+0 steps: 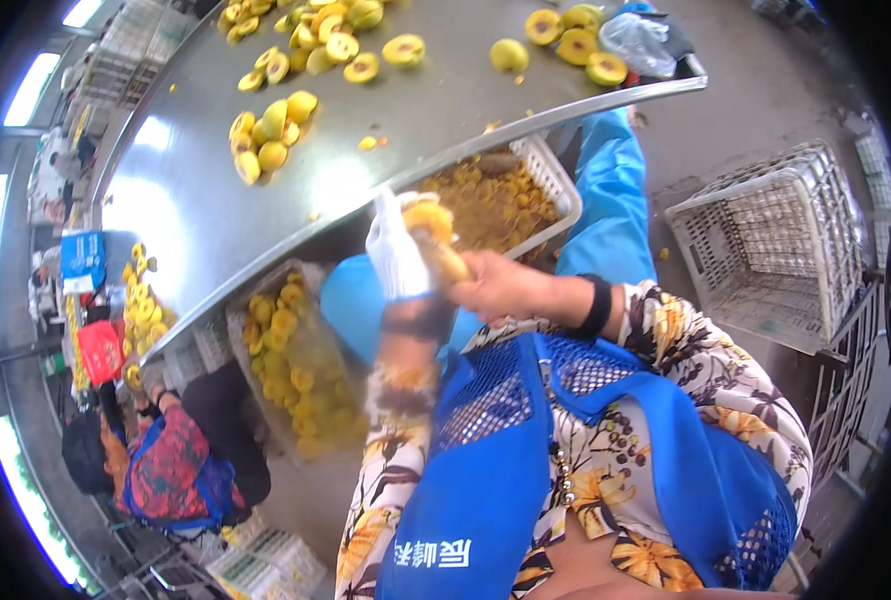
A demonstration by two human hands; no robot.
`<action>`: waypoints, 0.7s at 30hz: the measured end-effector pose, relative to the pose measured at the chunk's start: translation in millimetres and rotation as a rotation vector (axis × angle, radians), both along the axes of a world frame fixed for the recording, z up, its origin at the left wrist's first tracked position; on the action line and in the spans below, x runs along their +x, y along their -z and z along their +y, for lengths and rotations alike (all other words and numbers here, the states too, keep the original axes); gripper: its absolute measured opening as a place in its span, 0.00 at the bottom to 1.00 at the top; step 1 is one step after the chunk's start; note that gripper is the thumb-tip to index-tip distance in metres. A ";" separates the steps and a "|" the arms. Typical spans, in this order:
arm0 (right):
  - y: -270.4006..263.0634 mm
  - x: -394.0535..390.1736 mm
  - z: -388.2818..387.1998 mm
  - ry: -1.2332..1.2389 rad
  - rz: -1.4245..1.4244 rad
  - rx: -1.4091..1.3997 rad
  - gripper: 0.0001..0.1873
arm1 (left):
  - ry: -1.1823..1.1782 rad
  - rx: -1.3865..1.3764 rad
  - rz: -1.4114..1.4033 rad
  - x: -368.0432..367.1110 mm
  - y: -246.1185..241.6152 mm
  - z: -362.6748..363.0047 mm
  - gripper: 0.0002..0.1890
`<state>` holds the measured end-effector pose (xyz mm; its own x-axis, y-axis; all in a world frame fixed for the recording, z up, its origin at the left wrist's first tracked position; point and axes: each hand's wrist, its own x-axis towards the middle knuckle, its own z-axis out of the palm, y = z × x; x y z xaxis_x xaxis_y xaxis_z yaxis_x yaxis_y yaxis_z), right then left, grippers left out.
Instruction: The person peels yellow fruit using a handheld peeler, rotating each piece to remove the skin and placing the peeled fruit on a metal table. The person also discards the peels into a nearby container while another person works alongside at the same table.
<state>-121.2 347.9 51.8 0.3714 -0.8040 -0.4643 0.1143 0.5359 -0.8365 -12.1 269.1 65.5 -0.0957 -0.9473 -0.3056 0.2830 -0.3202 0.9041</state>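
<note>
My left hand [397, 244], in a white knit glove, holds a halved yellow stone fruit [429, 219], its cut face partly hidden by the fingers. My bare right hand [502, 283] grips the tan handle of a tool [449, 262]. The tool's far end meets the fruit; motion blur and the fruit obscure its shape. Both hands are in front of the blue vest, just off the table's near edge. Beyond them, a white plastic crate [571, 199] below the table edge holds brown and orange scraps [483, 199].
On the metal table [213, 202] lie several halved fruits [273, 135] and a clear plastic bag [640, 45]. A crate of yellow fruit [288, 352] stands at lower left. An empty plastic crate [775, 247] lies tipped at right. Another person [175, 465] sits at left.
</note>
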 end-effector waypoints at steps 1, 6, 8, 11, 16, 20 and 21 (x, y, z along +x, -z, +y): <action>4.5 2.3 1.2 0.016 -0.046 -0.026 0.10 | -0.034 -0.006 -0.090 -2.0 -0.2 0.0 0.24; 31.2 8.1 -0.1 -0.007 0.501 -0.393 0.15 | -0.011 0.236 0.252 0.8 4.5 -4.2 0.27; 30.8 8.7 -1.8 -0.040 0.559 -0.436 0.16 | 0.038 0.276 0.313 4.2 8.3 -5.9 0.28; 13.9 7.3 2.1 0.048 0.264 -0.323 0.14 | 0.043 0.212 0.350 6.5 14.6 -7.4 0.29; -16.1 -4.4 4.7 0.022 -0.237 0.193 0.06 | -0.030 0.059 0.149 2.5 15.9 -8.8 0.33; -13.2 -2.8 0.5 0.015 -0.369 0.308 0.05 | -0.061 -0.045 -0.056 1.3 11.0 -5.1 0.34; -9.9 -3.0 0.8 0.024 -0.401 0.325 0.05 | -0.041 -0.029 0.006 1.1 10.9 -4.1 0.33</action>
<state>-124.2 348.6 61.8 0.5548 -0.6525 -0.5161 0.4075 0.7540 -0.5153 -11.0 265.0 54.6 -0.0587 -0.9590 -0.2771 0.3005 -0.2817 0.9112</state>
